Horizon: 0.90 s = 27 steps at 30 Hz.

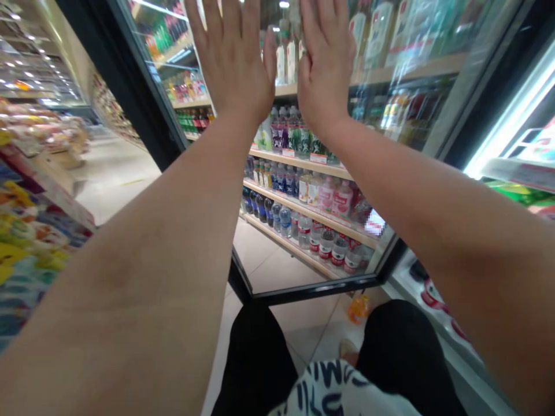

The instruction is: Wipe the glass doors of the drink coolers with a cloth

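Observation:
Both my arms reach up to a framed glass door that stands swung open in front of me. My left hand is raised with its fingers spread, the palm facing the glass. Beside it, to the right, my right hand is up in the same way, its fingers stretched out and close together. The fingertips of both run to the top edge of the view. Neither holds anything. Whether the palms press on the glass or are just short of it, I cannot tell. Through the pane show shelves of bottled drinks.
An orange bottle is on the tiled floor by my right knee. At right is a lit cooler interior with bottles low down. Colourful packaged goods stand at left, beside an aisle. The door's black lower frame spans above my knees.

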Available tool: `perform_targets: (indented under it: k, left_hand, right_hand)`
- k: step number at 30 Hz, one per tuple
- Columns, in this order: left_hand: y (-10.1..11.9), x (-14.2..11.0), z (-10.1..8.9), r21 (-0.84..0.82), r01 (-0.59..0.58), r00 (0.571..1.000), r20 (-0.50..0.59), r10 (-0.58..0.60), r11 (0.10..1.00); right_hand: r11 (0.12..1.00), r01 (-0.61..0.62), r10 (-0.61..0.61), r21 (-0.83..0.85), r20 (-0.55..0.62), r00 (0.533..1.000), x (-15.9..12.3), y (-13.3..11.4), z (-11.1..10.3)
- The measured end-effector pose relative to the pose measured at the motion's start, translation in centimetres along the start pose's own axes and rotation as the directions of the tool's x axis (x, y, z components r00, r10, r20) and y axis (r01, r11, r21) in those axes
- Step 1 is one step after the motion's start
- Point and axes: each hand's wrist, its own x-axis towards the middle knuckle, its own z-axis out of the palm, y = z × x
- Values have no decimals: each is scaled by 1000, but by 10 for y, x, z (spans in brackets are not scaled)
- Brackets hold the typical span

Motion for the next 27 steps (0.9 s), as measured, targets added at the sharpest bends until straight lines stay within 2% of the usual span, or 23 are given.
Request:
perform_targets:
  k: [5, 8, 10, 13, 17, 20, 23, 27]
  left_hand:
    - [4, 0, -6, -29, 70, 992, 102, -67, 997]
    - [4, -4, -13, -170, 42, 995, 94, -26, 985]
    - [3, -6, -15, -200, 30, 996, 84, -13, 979]
    - [2, -6, -13, -104, 4, 998, 57, 2, 995]
    - [1, -5, -8, 12, 1, 1000, 14, -2, 1000]
    - [-1, -6, -7, 34, -37, 999, -34, 38, 999]
    - [-2, -6, -6, 40, -47, 998, -45, 49, 998]
    - [0, -4, -4, 33, -15, 1000, -21, 16, 999]
  right_hand:
    - [980, 184, -185, 72, 8, 983, -14, -3, -4]
    - [983, 176, -177, 58, 8, 984, -8, -5, -5]
    - [989, 138, -138, 55, -19, 990, -4, -9, -4]
    - [988, 149, -147, 35, -55, 988, -8, -10, -3]
    - [969, 247, -246, 29, -35, 969, -4, -4, -3]
    - [981, 181, -180, 77, -20, 984, 9, 0, -4]
    - [987, 131, -129, 93, -21, 991, 9, 0, -6]
    - [968, 238, -240, 76, 18, 971, 2, 4, -11]
